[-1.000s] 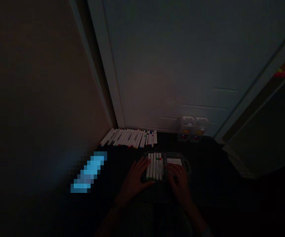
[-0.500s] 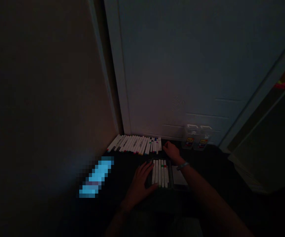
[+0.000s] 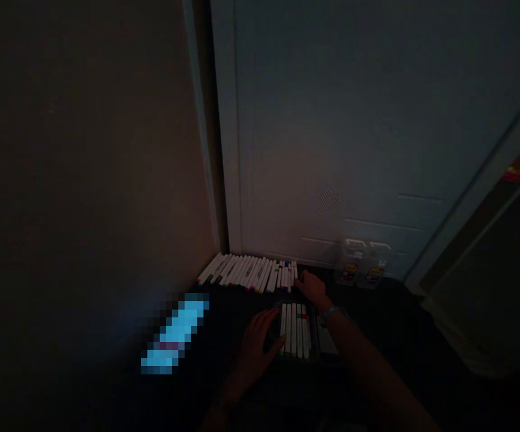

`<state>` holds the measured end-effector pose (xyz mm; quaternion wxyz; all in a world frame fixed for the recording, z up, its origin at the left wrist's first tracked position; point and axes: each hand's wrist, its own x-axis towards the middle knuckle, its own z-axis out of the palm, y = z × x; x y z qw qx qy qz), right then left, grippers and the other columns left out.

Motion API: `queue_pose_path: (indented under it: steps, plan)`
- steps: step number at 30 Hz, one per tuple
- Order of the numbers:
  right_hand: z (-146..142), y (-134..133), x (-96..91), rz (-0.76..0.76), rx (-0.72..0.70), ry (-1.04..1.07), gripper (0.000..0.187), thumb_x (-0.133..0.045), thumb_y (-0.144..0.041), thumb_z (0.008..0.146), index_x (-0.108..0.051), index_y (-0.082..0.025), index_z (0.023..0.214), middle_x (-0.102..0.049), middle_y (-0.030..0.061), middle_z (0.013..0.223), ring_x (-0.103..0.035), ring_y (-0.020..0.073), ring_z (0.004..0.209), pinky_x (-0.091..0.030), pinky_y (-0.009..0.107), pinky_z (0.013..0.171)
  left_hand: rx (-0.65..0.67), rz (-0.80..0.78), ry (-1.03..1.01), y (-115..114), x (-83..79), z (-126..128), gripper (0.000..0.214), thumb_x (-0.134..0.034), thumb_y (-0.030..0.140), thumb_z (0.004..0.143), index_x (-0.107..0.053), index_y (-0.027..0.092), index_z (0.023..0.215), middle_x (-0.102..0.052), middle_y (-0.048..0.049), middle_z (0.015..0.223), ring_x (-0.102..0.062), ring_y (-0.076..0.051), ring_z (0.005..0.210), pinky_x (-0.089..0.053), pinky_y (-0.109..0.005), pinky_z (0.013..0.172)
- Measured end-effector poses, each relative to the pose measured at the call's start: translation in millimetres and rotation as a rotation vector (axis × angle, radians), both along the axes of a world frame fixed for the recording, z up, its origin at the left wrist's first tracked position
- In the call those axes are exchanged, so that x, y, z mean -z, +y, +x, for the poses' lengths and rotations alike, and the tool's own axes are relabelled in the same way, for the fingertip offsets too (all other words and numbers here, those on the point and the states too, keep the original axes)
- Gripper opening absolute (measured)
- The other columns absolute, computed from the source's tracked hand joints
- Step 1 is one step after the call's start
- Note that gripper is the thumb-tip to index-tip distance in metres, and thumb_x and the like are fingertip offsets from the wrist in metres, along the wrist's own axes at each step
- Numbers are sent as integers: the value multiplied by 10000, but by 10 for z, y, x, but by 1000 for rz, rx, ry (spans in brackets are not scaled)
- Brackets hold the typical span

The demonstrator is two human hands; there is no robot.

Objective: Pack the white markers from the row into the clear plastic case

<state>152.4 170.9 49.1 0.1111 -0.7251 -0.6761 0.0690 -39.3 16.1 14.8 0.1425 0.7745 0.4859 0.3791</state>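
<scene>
A long row of white markers (image 3: 246, 273) with coloured ends lies side by side along the back. My right hand (image 3: 312, 288) has its fingers curled together at the lower end of the rightmost marker (image 3: 294, 271); the grip itself is dim. In front of me lies an opened clear case (image 3: 312, 351), with several white markers (image 3: 293, 330) standing parallel in its left half. Two of these show a green and a red band. My left hand (image 3: 258, 336) rests at the case's left edge, fingers spread, thumb by the nearest marker, holding nothing.
Two clear plastic cases (image 3: 348, 267) with yellow and red labels stand upright against the white panel (image 3: 313, 120) at the back. A pixelated bright blue shape (image 3: 174, 336) lies to the left beside the wall (image 3: 107, 180). The dark tabletop (image 3: 224, 306) is poorly lit.
My right hand has moved slightly left and toward the end of the marker row, fingers now at the last marker. My left hand stays by the case. The view has tilted up a little.
</scene>
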Motion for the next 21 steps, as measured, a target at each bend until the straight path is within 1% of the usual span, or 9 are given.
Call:
queue_pose_path:
  steps: [6,8,10,12,13,16,17,19,21]
  plan:
    - [46,-24,-69,6,6,-17,317,-549,-448,773,-655,-163,862,-678,128,929,-638,259,894,-431,303,696,10,-1,-84,-9,-28,-16,434,-479,324,874,-417,275,1300,-471,-44,1321,-396,-206,1239,-350,-420,1043]
    - [118,-88,-118,29,10,-2,303,-510,-435,810,-661,-177,859,-686,113,912,-643,241,879,-426,290,690,-10,6,-150,5,-21,-53,375,-454,312,887,-456,274,1260,-499,-44,1287,-430,-200,1210,-367,-414,1026]
    - [213,-210,-149,70,21,15,318,-434,-422,866,-649,-193,916,-690,89,902,-643,213,868,-418,275,695,-52,22,-203,53,-9,-96,324,-439,304,894,-493,273,1212,-526,-40,1251,-458,-195,1182,-379,-412,1013]
    - [317,-389,-144,135,31,46,347,-349,-408,911,-615,-206,1004,-690,62,885,-640,181,852,-410,261,710,-94,49,-220,150,-21,-116,292,-448,307,888,-524,272,1167,-547,-33,1221,-469,-199,1168,-375,-418,1009]
    - [365,-493,-128,227,22,128,358,-334,-407,919,-613,-199,1003,-689,53,862,-641,171,816,-409,255,702,-119,73,-220,217,-45,-109,274,-461,314,879,-544,269,1137,-563,-33,1197,-477,-207,1156,-366,-431,1010]
    - [473,-819,-44,410,-170,369,374,-334,-436,918,-620,-203,982,-682,37,868,-624,163,785,-420,254,700,-172,86,-249,458,-192,5,301,-473,336,870,-530,252,1154,-567,-43,1179,-485,-210,1137,-367,-426,998]
    - [494,-916,-12,456,-212,415,364,-358,-446,908,-626,-210,979,-679,37,897,-616,171,802,-422,268,720,-160,82,-272,539,-254,68,329,-476,345,868,-509,248,1181,-555,-47,1193,-495,-205,1120,-378,-414,986]
    - [514,-1069,45,536,-248,458,336,-408,-447,890,-642,-219,969,-673,43,937,-599,189,864,-415,302,782,-45,31,-297,675,-364,206,409,-468,349,873,-432,254,1269,-516,-50,1252,-549,-171,1016,-438,-360,912]
    - [517,-1158,92,571,-235,504,317,-421,-429,890,-649,-220,958,-670,47,941,-590,195,884,-413,315,798,98,-29,-279,760,-419,325,404,-455,349,880,-437,252,1273,-593,-38,1117,-586,-145,864,-477,-322,824]
